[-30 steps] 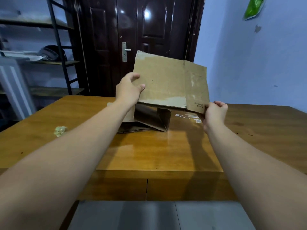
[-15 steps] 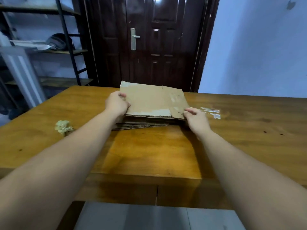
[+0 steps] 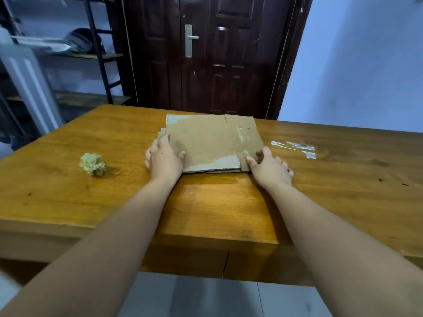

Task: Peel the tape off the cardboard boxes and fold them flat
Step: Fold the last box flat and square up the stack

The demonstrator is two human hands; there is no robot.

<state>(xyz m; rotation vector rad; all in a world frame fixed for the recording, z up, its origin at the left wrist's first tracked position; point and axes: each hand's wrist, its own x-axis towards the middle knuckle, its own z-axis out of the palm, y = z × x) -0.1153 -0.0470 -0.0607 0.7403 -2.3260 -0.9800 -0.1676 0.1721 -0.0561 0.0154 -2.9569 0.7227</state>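
Note:
A brown cardboard box [image 3: 210, 140] lies folded flat on the wooden table [image 3: 206, 202], its layers stacked, with pale patches where tape came away. My left hand [image 3: 165, 160] grips its near left corner, thumb on top and fingers at the left edge. My right hand [image 3: 270, 168] holds the near right corner, thumb and forefinger pressed on the top flap. A crumpled ball of peeled tape [image 3: 92, 164] sits on the table to the left. A strip of clear tape [image 3: 295, 148] is stuck flat on the table to the right of the box.
A dark wooden door [image 3: 219, 53] stands behind the table. A metal shelf rack [image 3: 96, 56] with items is at the back left. A blue wall [image 3: 366, 65] runs along the right. Grey floor shows below the table's near edge.
The box was held upright with its flap raised; both hands have brought it down and it now lies flat on the table. The view has tilted downward.

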